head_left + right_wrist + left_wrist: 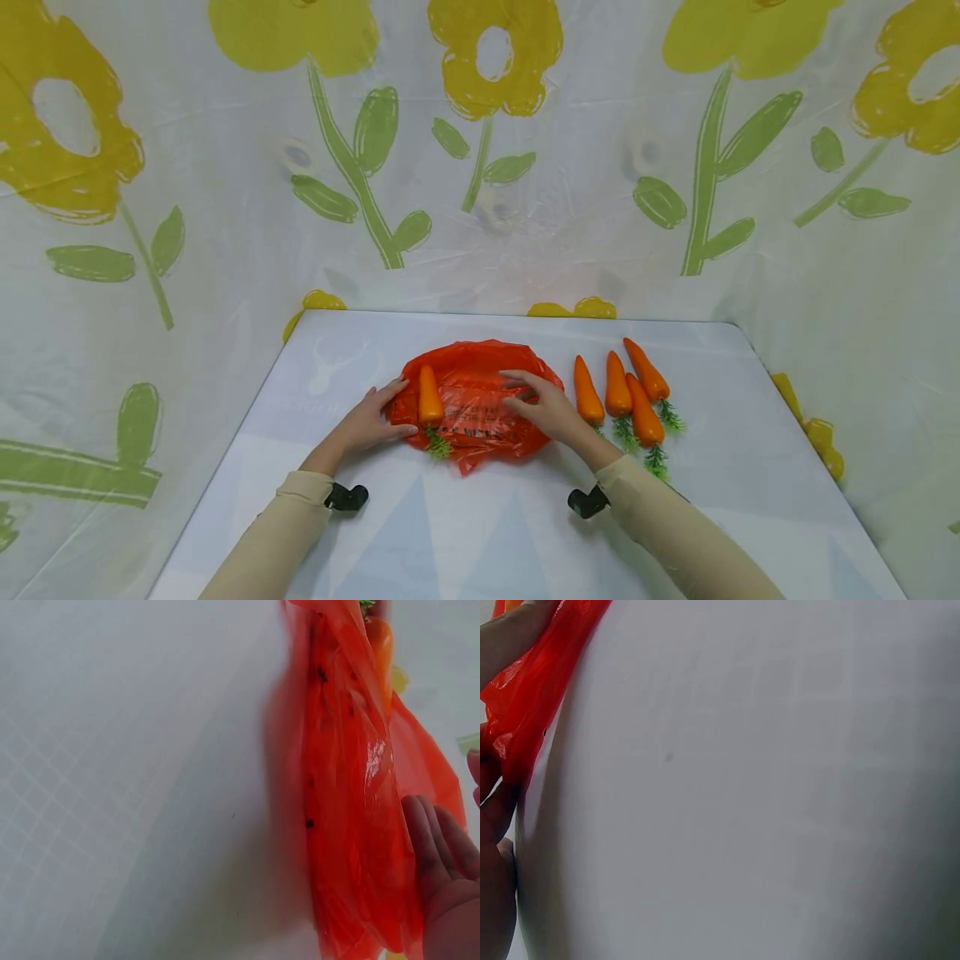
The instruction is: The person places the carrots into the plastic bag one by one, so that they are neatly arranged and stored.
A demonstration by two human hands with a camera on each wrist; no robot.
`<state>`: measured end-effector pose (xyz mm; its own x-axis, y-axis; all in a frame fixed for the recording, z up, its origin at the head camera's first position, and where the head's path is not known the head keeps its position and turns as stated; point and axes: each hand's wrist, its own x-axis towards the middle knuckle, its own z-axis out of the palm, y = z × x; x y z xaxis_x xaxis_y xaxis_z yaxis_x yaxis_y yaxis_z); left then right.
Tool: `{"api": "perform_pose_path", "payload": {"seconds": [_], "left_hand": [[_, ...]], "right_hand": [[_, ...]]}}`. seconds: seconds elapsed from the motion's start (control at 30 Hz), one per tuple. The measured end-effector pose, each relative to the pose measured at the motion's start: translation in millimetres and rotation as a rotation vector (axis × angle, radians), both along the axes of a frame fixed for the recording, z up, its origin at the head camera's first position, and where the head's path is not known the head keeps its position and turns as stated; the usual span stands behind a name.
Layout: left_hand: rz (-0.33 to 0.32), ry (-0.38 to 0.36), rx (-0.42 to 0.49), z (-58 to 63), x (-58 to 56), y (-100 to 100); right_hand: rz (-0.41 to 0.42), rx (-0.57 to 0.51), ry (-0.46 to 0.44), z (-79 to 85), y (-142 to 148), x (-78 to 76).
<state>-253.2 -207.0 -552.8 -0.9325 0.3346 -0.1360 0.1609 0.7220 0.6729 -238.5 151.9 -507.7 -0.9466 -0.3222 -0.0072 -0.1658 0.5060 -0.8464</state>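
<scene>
A thin red plastic bag (480,392) with dark printing lies crumpled on the table, its upper folds raised in the right wrist view. One orange carrot (430,398) with a green leafy top lies over the bag's left part. My left hand (369,421) grips the bag's left edge; in the left wrist view its fingers (496,814) curl at the red plastic. Over the right part of the bag is my right hand (551,408), fingers loosely extended and spread, nothing held. Its fingers (439,840) overlap the red film in the right wrist view.
Several more carrots with leafy tops, one of them a carrot (588,392) nearest the bag, lie in a group right of the right hand. The white table (465,533) ends at a back edge against a flower-patterned curtain (570,167).
</scene>
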Motion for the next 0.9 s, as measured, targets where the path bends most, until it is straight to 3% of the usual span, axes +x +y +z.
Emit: {"api": "perform_pose_path", "payload": {"seconds": [0.9], "left_hand": [[0.000, 0.001, -0.004, 1.1, 1.7, 0]], "right_hand": [[-0.057, -0.021, -0.040, 5.0, 37, 6.3]]}}
